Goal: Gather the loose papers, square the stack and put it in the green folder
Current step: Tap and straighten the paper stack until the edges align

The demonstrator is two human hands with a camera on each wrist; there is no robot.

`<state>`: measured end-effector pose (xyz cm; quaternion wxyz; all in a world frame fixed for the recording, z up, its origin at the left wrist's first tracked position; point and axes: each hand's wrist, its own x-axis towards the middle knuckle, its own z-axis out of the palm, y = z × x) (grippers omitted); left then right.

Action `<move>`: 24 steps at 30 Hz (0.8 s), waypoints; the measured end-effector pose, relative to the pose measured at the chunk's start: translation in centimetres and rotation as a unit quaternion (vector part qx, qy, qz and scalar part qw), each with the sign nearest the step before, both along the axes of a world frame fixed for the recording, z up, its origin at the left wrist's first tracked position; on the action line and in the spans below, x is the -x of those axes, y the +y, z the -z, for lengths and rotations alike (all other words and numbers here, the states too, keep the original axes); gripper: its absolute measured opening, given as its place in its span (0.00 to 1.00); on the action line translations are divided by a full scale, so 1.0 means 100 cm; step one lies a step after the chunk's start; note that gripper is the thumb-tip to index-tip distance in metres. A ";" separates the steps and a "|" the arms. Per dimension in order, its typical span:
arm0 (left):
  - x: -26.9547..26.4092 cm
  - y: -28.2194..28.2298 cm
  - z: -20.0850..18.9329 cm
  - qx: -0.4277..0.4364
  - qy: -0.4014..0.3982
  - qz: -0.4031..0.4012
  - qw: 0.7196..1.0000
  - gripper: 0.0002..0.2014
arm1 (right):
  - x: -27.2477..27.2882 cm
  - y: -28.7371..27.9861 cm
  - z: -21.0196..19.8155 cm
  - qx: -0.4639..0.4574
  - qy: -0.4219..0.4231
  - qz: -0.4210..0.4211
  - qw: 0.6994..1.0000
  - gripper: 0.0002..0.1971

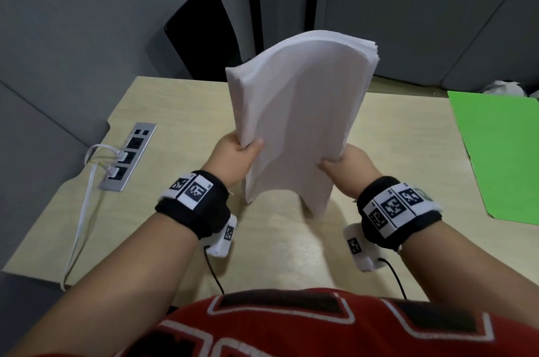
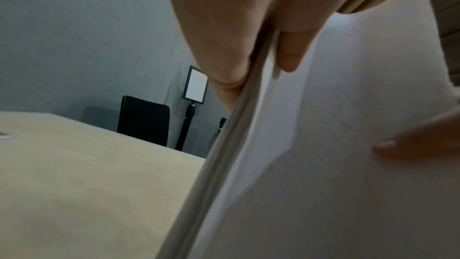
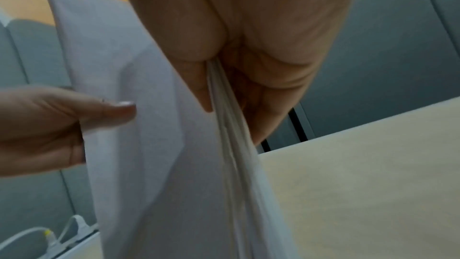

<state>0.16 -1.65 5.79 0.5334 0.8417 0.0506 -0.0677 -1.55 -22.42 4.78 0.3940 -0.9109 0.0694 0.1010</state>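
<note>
Paper stack (image 1: 297, 123): upright, frame centre, gripped by left hand (image 1: 233, 157) and right hand (image 1: 348, 165), fingers curled around edges. Green folder (image 1: 501, 152): right edge.

White paper stack (image 1: 297, 111) upright, curled; green folder (image 1: 501, 152) flat, rightward

Grey panel walls (image 1: 87, 21) stood behind the pale wooden desk (image 1: 175, 111); a black chair (image 1: 204, 33), probably, waited beyond.
</note>
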 end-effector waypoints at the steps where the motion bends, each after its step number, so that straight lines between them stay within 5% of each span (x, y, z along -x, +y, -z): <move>1: 0.001 -0.001 0.002 -0.001 -0.006 -0.005 1.000 0.09 | 0.001 -0.001 0.000 0.013 0.003 0.006 1.000 0.13; 7: 0.016 -0.006 0.017 -0.018 0.006 -0.001 1.000 0.09 | 0.002 -0.001 -0.003 0.074 -0.007 0.023 0.997 0.16; 12: 0.016 -0.004 0.034 -0.063 0.053 0.014 0.997 0.07 | 0.001 -0.001 0.019 0.197 0.050 -0.062 0.977 0.11; 19: 0.010 0.004 0.024 -0.096 0.027 0.029 0.995 0.12 | 0.000 -0.010 0.012 0.205 0.061 -0.068 0.974 0.13; 24: 0.009 0.001 -0.026 0.066 -0.098 -0.002 0.993 0.21 | 0.001 -0.009 -0.026 0.101 -0.021 -0.074 0.992 0.21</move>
